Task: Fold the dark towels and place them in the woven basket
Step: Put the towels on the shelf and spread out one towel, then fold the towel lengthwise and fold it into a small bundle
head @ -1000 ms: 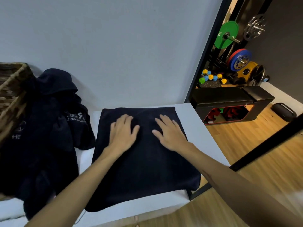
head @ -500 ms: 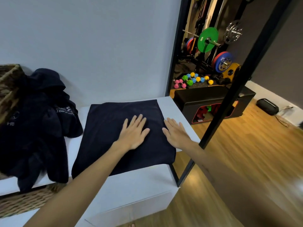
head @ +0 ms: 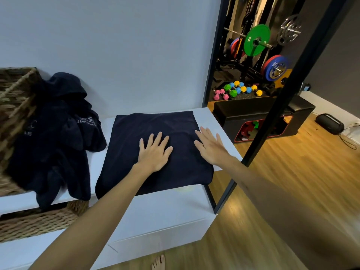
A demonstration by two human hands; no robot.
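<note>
A dark navy towel [head: 124,145] lies folded flat on the white bench top [head: 212,121]. My left hand [head: 154,152] presses flat on its middle with fingers spread. My right hand [head: 211,146] lies flat at the towel's right edge, fingers straight. A pile of dark towels [head: 56,133] with white lettering hangs out of a woven basket [head: 15,98] at the left. A second woven basket [head: 39,221] sits on the shelf below the bench top.
The bench's right end stops at a black metal frame post [head: 288,88]. Beyond it lie wooden floor, a black storage bench [head: 253,110], coloured dumbbells [head: 236,89] and weight plates [head: 257,39]. A bare foot [head: 158,263] shows at the bottom. A grey wall backs the bench.
Both hands slid rightward and toward me across the towel; the right hand went from the towel's middle to its right edge. The camera view swung right and down.
</note>
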